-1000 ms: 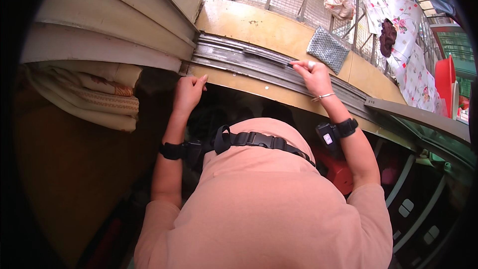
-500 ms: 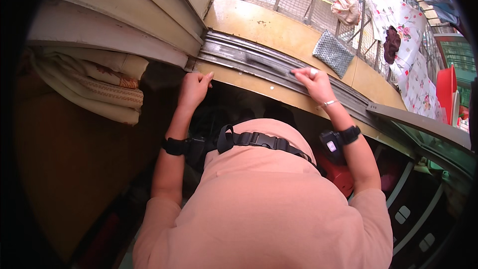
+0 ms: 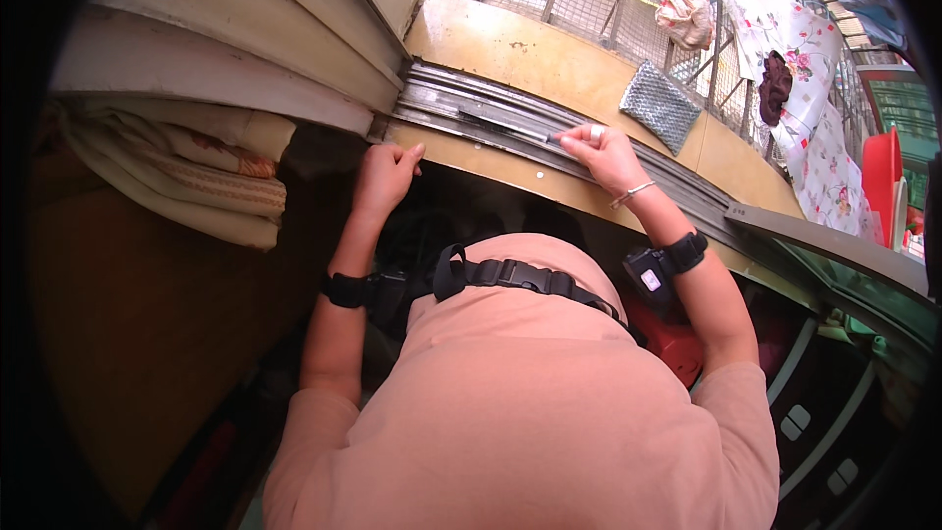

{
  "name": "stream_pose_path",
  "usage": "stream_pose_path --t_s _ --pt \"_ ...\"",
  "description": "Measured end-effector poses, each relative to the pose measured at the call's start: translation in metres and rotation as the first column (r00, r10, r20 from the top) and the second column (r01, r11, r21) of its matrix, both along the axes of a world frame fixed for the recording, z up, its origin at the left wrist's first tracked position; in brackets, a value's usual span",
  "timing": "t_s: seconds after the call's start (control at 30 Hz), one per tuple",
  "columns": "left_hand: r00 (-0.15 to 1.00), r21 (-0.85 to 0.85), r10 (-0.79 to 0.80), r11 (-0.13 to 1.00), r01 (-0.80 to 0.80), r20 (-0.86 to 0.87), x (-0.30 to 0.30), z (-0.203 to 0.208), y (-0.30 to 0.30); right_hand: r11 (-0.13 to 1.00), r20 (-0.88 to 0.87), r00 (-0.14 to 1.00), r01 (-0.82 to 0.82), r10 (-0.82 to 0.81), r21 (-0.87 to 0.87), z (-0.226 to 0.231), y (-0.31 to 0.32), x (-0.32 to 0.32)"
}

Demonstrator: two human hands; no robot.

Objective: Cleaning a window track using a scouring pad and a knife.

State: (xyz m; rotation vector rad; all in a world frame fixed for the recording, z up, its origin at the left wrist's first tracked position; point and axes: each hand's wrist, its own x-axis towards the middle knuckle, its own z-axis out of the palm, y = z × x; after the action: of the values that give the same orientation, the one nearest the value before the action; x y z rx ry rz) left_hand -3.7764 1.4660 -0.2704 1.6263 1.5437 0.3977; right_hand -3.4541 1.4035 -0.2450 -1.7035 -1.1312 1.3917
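Observation:
My right hand [image 3: 601, 155] pinches one end of a slim dark brush-like tool [image 3: 500, 128], whose far end I cannot make out clearly. The tool lies along the grooves of a grey metal sliding-window track [image 3: 442, 96]. A ring and a bracelet are on this hand. At the left end of the yellowish sill [image 3: 461, 145], my left hand [image 3: 386, 179] rests by the front edge, closed in a loose fist. No object shows in its fingers, and the palm side is hidden.
Folded cloths [image 3: 216, 172] hang at the left below a pale frame [image 3: 245, 59]. Beyond the track lies a grey quilted pad [image 3: 659, 106] before a metal grille. A flowered cloth [image 3: 810, 69] and red basin [image 3: 880, 177] are at the right, near a glass pane [image 3: 854, 275].
My right hand has moved slightly left along the track with the slim tool, which now shows more sharply. The left hand stays by the sill edge.

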Motion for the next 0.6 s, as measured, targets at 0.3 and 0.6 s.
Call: stream_pose_path --t_s 0.3,0.6 --pt "1.000 -0.013 -0.002 1.000 0.003 0.010 0.001 0.005 0.002 0.990 0.415 0.900 -0.144 0.134 -0.008 0.037 0.018 -0.030" --pt "0.999 -0.008 0.001 1.000 -0.001 0.043 0.002 0.001 0.001 0.980 0.375 0.921 -0.158 0.104 0.117 0.039 0.040 -0.059"
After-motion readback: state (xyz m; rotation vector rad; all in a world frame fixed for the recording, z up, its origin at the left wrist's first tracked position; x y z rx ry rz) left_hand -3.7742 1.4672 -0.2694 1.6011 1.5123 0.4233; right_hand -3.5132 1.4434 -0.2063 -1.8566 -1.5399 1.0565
